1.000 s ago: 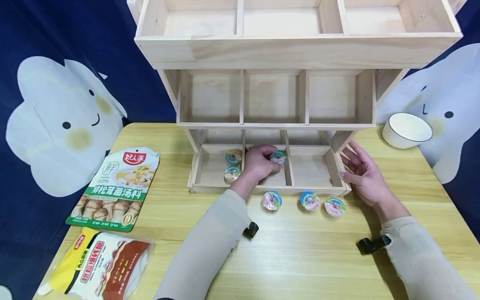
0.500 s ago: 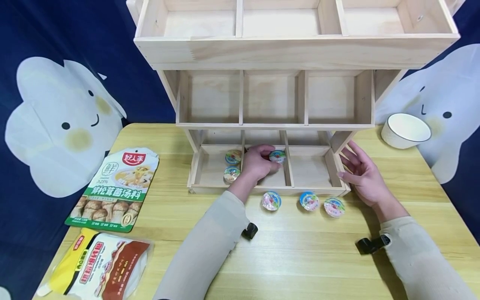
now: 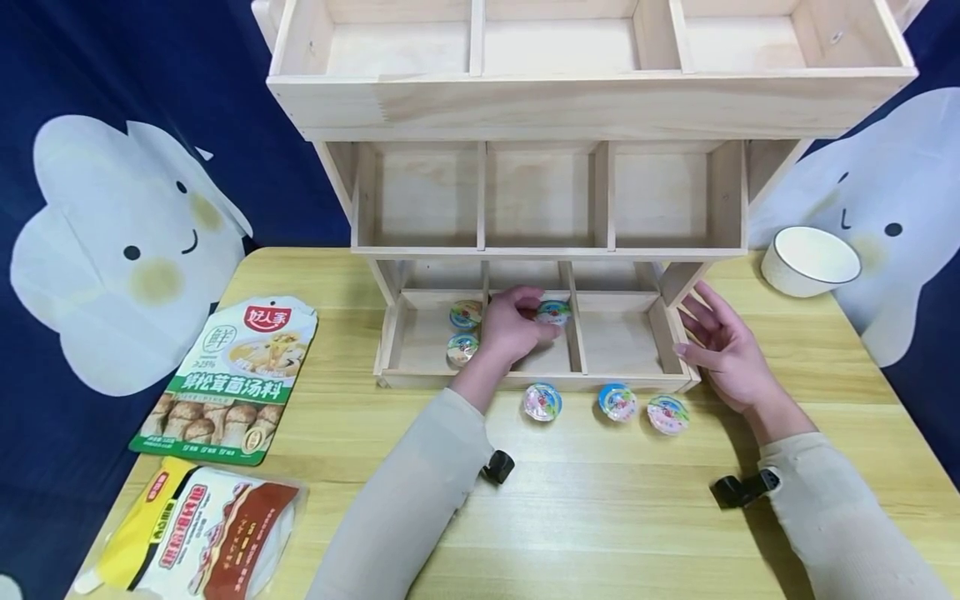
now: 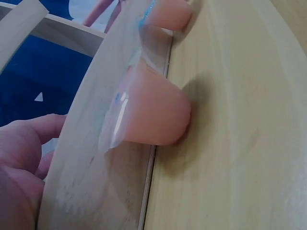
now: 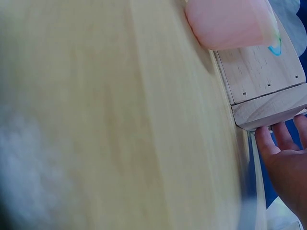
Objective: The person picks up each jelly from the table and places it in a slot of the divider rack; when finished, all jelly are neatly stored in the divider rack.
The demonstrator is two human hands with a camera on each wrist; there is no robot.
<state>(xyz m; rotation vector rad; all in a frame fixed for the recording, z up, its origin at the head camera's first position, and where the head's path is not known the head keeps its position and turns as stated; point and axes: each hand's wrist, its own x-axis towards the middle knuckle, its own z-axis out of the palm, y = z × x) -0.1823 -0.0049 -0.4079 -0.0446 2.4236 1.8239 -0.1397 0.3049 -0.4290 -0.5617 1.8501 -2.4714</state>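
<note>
In the head view, my left hand (image 3: 513, 327) reaches into the middle compartment of the bottom wooden tray (image 3: 442, 380). Its thumb and fingers hold a jelly cup (image 3: 554, 312) with a printed lid by the edges. Two more jelly cups, a back one (image 3: 466, 314) and a front one (image 3: 462, 349), stand in the left compartment. My right hand (image 3: 726, 354) rests its fingertips against the tray's right side, fingers loosely bent. Along the tray's front stand three pink jelly cups: left (image 3: 542, 402), middle (image 3: 617, 402) and right (image 3: 667, 415). The left wrist view hides the held cup.
Two upper tiers, a middle tray (image 3: 547, 251) and a top tray (image 3: 585, 108), overhang the bottom one. A white bowl (image 3: 802, 271) stands at the right. On the left lie a soup-seasoning pouch (image 3: 225, 379) and a yellow-and-white bag (image 3: 198, 529) on the wooden table (image 3: 585, 517).
The whole head view has shifted very slightly. Both hands and the jelly cups stay practically in the same places.
</note>
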